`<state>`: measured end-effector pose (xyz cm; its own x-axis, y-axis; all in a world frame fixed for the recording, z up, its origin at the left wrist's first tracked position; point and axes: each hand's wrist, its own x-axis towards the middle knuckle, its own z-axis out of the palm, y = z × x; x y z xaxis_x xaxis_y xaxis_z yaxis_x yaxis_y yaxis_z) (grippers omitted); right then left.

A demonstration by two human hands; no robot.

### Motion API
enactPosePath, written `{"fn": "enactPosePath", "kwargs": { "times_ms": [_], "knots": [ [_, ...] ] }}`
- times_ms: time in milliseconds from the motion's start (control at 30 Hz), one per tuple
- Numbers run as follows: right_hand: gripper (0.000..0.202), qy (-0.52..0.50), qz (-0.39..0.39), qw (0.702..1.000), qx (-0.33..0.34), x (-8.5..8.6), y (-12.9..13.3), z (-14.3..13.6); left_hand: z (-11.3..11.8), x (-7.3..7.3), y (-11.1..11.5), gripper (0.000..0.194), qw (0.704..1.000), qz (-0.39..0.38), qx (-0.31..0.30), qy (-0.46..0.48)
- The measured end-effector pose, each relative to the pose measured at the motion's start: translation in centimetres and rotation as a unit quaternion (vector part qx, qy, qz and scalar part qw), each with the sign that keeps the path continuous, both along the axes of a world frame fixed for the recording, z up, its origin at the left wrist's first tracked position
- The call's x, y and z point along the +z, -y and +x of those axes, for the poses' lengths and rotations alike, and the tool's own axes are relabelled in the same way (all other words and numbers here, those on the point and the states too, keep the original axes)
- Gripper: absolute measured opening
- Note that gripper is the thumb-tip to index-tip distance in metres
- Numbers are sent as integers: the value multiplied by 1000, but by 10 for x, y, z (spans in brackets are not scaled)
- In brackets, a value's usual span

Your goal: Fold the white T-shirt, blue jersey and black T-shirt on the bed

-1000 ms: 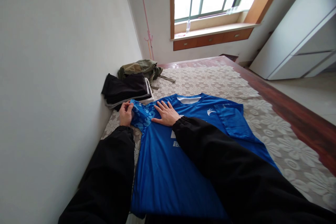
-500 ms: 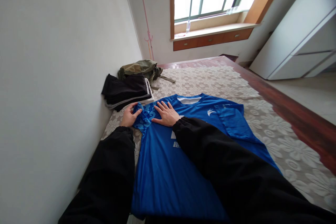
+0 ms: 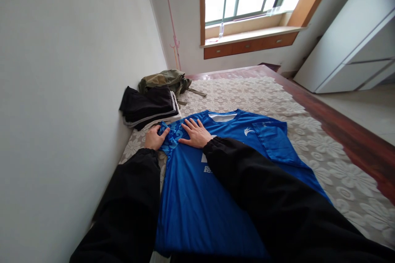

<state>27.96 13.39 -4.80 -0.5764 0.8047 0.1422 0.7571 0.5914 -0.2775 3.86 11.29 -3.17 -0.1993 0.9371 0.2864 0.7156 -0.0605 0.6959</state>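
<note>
A blue T-shirt (image 3: 197, 205) lies spread out with its collar away from me. The sleeve on the right is folded inward over the chest beside a white logo. My left hand (image 3: 154, 137) grips the rumpled, patterned sleeve on the left between thumb and fingers; the fingertips are partly hidden by cloth. My right hand (image 3: 196, 133) rests flat on the shirt near that shoulder, fingers spread. The right forearm covers part of the white print on the chest.
A lace-patterned cloth (image 3: 247, 92) covers the wooden surface under the shirt. A stack of folded dark clothes (image 3: 148, 106) stands by the left wall, with an olive backpack (image 3: 166, 79) behind it. Farther off are a pink coat rack (image 3: 171, 16), a window and a white refrigerator (image 3: 348, 45).
My left hand has shifted slightly to the right with the sleeve, which is now more bunched. The right hand stays in place.
</note>
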Motion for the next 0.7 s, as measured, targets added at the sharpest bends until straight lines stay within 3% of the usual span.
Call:
{"fn": "enactPosePath", "kwargs": {
  "times_ms": [300, 533, 700],
  "knots": [
    [92, 2, -6, 1000, -1, 3, 1, 0, -5, -6, -7, 27, 997, 3, -41, 71],
    [91, 2, -6, 1000, 0, 2, 0, 0, -14, -9, -11, 45, 988, 5, -14, 151],
    [92, 0, -3, 1000, -1, 1, 1, 0, -14, -4, -7, 82, 990, -43, 1, 136]
  ]
}}
